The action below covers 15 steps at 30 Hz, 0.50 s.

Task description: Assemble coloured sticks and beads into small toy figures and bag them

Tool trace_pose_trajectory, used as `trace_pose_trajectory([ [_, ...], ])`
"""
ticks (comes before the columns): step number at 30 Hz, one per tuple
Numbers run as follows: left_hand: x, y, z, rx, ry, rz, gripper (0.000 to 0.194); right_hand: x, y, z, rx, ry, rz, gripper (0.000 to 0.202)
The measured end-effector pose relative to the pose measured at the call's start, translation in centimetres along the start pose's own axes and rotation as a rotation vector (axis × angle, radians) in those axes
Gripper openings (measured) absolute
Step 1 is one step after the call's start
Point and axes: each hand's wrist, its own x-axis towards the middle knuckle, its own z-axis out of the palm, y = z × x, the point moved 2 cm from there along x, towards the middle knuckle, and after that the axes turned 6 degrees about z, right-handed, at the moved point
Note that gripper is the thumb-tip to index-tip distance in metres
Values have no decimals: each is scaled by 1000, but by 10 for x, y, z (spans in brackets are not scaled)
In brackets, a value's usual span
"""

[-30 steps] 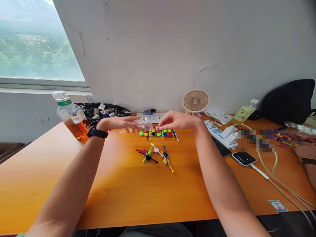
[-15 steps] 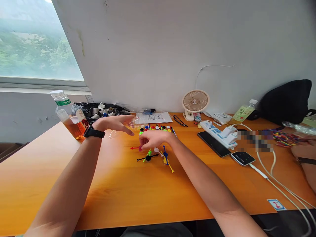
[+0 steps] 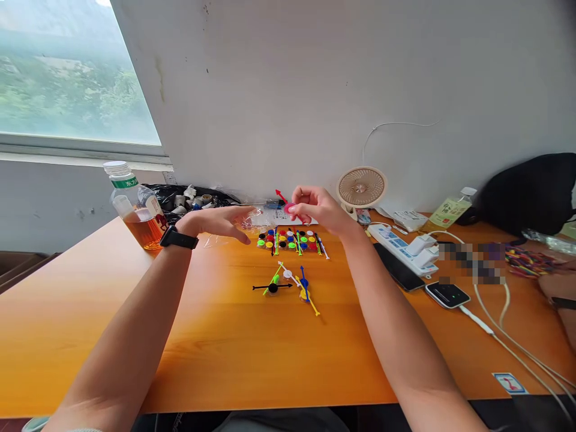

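Between the thumb and fingers of my right hand is a red arrow spinner, raised above the table with its arrowhead pointing up and left. My left hand hovers over the left side of the table, fingers stretched out, holding nothing. On the table in front of me lie loose arrow spinners: a black one, a green one, a white one, a blue one and a yellow one. Behind them, rows of coloured spinners are packed closely together.
A tea bottle stands left, beside a black plastic bag. At the back is a small fan. To the right are a power strip, a phone, white cables and another person's arm.
My right hand has lifted the red spinner off the table, up and to the right. The packed rows now show fully. My left hand stays nearly where it was.
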Motion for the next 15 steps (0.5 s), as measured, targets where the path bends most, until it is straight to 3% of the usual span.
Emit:
trace_pose_trajectory([
  [2, 1, 6, 0, 14, 2, 25, 104, 0, 2, -6, -106, 58, -9, 25],
  [6, 9, 20, 4, 23, -4, 46, 101, 3, 10, -9, -287, 20, 21, 28],
  [15, 25, 46, 16, -249, 93, 181, 78, 3, 1, 2, -334, 42, 9, 39],
])
